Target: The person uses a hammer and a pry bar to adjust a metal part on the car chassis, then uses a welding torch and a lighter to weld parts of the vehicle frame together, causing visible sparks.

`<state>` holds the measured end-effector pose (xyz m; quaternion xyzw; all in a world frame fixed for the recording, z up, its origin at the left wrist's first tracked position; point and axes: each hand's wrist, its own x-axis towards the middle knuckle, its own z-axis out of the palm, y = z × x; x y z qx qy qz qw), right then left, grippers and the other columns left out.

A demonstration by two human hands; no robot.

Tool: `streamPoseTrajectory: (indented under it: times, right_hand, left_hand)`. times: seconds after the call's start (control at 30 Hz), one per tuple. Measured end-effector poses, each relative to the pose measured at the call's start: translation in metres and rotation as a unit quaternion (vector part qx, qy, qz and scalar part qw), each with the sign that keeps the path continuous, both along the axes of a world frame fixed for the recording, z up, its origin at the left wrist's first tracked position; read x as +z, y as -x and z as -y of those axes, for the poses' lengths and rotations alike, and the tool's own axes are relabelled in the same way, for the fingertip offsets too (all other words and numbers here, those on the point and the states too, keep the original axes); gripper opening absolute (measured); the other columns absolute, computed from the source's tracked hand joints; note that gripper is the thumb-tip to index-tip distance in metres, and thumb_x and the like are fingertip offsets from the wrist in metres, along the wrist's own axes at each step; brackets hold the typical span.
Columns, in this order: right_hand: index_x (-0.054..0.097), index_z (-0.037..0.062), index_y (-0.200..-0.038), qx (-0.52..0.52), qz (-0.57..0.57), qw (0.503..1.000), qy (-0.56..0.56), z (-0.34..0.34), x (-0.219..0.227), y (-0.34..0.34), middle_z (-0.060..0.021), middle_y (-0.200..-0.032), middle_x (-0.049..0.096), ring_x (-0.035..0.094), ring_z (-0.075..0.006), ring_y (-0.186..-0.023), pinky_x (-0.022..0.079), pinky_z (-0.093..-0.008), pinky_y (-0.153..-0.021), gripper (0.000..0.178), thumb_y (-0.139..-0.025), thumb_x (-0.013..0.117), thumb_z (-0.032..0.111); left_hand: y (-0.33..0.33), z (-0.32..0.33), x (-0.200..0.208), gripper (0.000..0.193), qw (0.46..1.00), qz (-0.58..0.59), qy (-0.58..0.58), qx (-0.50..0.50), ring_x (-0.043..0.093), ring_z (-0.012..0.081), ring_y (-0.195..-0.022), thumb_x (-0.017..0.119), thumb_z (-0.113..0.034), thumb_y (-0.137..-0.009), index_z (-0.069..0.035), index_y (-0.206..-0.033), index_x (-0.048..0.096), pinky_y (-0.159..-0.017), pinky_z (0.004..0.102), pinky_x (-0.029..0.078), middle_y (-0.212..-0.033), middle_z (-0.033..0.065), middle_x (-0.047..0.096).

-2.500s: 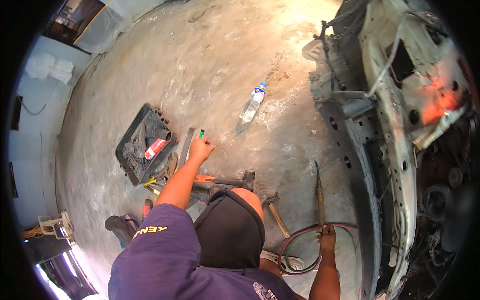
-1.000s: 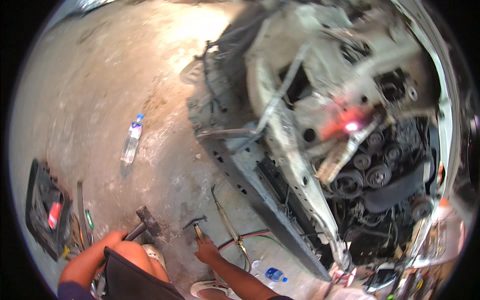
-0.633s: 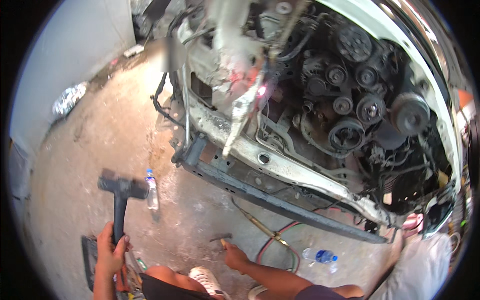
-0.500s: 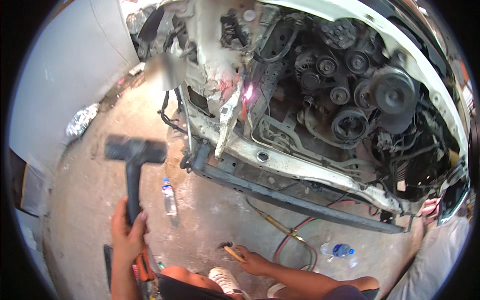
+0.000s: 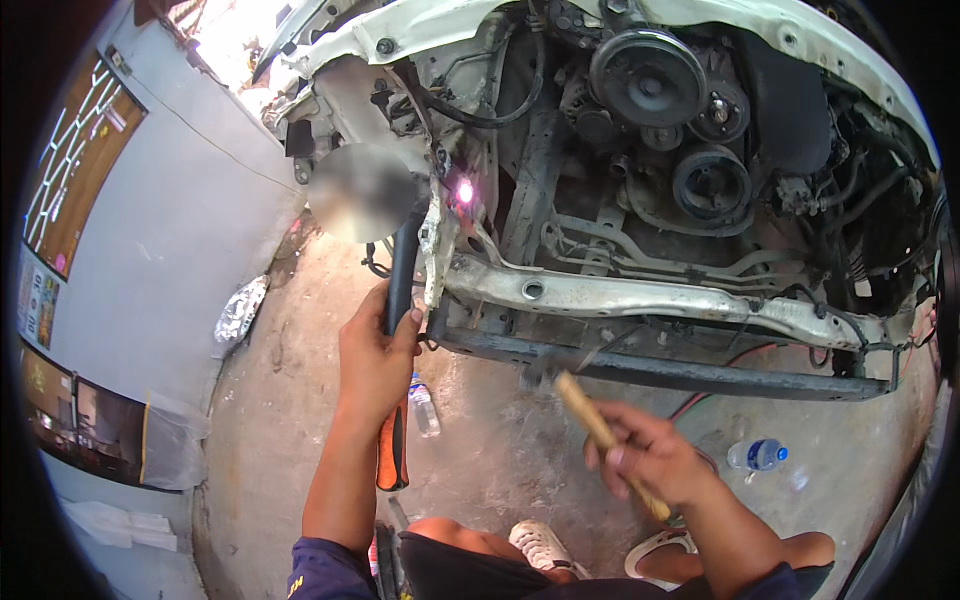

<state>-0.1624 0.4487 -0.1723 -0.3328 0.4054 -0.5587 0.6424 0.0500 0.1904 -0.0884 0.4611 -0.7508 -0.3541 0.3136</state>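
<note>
Both hands are held well apart here: the big hammer [image 5: 400,280] is gripped partway down its handle by the left hand [image 5: 378,350], nearly upright beside the torn metal strip [image 5: 433,250] at the car's front corner, while the small hammer [image 5: 578,400] is held slanted in the curled fingers of the right hand [image 5: 650,450], in front of the dark beam [image 5: 680,371]. Biggest worry, imo, is that bright pink-white spot [image 5: 465,190] just past the strip; if it's flame or hot metal (can't be told), knuckles could get burned if the left hand is pushed closer. The big hammer's head is lost in a blurred patch [image 5: 360,190], so what it's near can't be judged, and something could easily be clipped by a careless swing. If the small hammer is let slip, a white shoe [image 5: 540,546] might get hit. Materials-wise, a smooth, rubbery-looking black grip with an orange end is seen on the big one, plain pale wood on the other, its dark head smeared by motion. The white crossbar [image 5: 640,300] is scuffed, grubby metal pierced by a round hole, and the floor [image 5: 290,450] is stained concrete.
</note>
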Motion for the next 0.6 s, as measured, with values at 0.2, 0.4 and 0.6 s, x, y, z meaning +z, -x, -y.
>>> streamPoseTrajectory:
  times: [0.2,0.4,0.6]
  right_hand:
    - [0.049,0.0072,-0.146,-0.246,0.128,0.960,0.035,0.084,0.014,-0.016,-0.0073,-0.090,0.063,0.059,-0.0141,-0.059,0.049,-0.0290,-0.050,0.038,-0.111,0.050,0.022]
    - [0.051,0.0065,-0.128,-0.346,0.180,0.918,0.070,0.184,0.038,-0.050,-0.0047,-0.082,0.059,0.057,-0.0126,-0.054,0.048,-0.0287,-0.046,0.023,-0.113,0.044,0.022]
    - [0.049,0.0049,-0.117,-0.451,0.157,0.873,0.101,0.214,0.043,-0.069,-0.0033,-0.072,0.056,0.056,-0.0135,-0.046,0.047,-0.0299,-0.043,0.017,-0.113,0.044,0.020]
  left_hand:
    - [0.005,0.000,0.007,0.042,1.000,0.019,0.002,-0.020,0.060,0.0096,-0.066,0.067,-0.004,-0.100,0.004,-0.141,0.060,-0.060,0.0268,0.050,-0.089,0.0032,0.065]
    - [-0.007,0.016,-0.001,0.044,0.998,0.024,0.022,-0.061,0.060,0.0098,-0.066,0.066,-0.005,-0.101,0.006,-0.143,0.057,-0.059,0.0268,0.049,-0.088,0.0023,0.063]
    - [-0.007,0.012,0.007,0.045,0.998,-0.003,0.000,-0.060,0.060,0.0097,-0.065,0.066,-0.006,-0.102,0.006,-0.144,0.056,-0.057,0.0261,0.048,-0.089,0.0023,0.063]
